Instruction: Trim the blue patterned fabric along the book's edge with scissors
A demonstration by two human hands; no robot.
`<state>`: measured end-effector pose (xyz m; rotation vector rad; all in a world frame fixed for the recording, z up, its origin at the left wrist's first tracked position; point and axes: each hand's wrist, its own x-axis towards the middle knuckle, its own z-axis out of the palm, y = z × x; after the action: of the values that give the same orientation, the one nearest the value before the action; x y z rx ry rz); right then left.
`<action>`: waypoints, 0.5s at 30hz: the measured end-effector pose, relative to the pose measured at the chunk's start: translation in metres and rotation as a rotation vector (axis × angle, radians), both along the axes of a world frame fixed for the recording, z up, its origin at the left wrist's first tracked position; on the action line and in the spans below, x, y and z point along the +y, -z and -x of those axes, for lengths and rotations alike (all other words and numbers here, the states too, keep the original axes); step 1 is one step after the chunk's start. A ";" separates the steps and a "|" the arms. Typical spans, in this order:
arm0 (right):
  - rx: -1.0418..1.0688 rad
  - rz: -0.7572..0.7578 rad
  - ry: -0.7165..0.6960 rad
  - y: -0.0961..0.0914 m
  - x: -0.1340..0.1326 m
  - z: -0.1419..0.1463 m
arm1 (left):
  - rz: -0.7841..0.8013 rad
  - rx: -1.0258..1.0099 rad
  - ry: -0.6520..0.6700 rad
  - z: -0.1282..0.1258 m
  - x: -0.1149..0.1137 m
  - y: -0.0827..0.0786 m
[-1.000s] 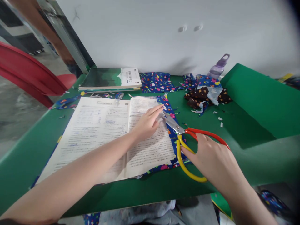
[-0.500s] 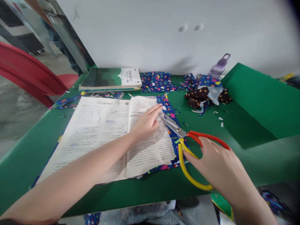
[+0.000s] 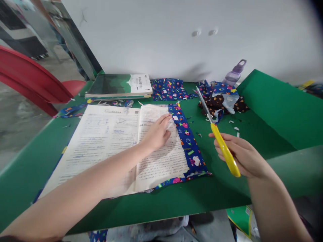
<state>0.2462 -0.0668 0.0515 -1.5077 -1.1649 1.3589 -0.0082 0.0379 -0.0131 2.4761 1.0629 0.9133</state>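
Note:
My left hand [image 3: 158, 132] presses on the right page of an open book [image 3: 118, 148], fingers stretched out toward the page's outer edge. Along that edge a folded flap of blue patterned fabric [image 3: 188, 141] lines the book. A narrower band of it shows at the lower edge. Raised above the table to the right of the book, my right hand [image 3: 238, 153] is closed around a pair of scissors [image 3: 222, 144]. They are turned edge-on, yellow handle toward me, blades pointing up and away. The red handle is hidden.
Closed books [image 3: 118, 84] are stacked at the back left. Blue fabric [image 3: 168, 89], brown scraps [image 3: 212, 102] and a purple bottle [image 3: 232, 75] are along the back. A green panel [image 3: 282, 111] rises at the right. A red chair [image 3: 27, 80] stands at the left.
My right hand has drawn the scissors away from the fabric flap to the right and turned them edge-on, blades up. My left hand has stayed on the page.

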 end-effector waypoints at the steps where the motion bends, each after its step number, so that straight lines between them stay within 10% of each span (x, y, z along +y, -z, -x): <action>1: 0.098 0.033 0.005 0.001 0.002 0.002 | 0.002 0.003 -0.006 0.000 0.000 -0.001; 15: 0.423 -0.032 0.029 0.007 0.015 0.004 | 0.122 -0.035 0.022 0.001 -0.005 -0.006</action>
<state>0.2418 -0.0518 0.0449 -1.1342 -0.8878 1.5374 -0.0087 0.0329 -0.0069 2.3595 1.0463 0.8555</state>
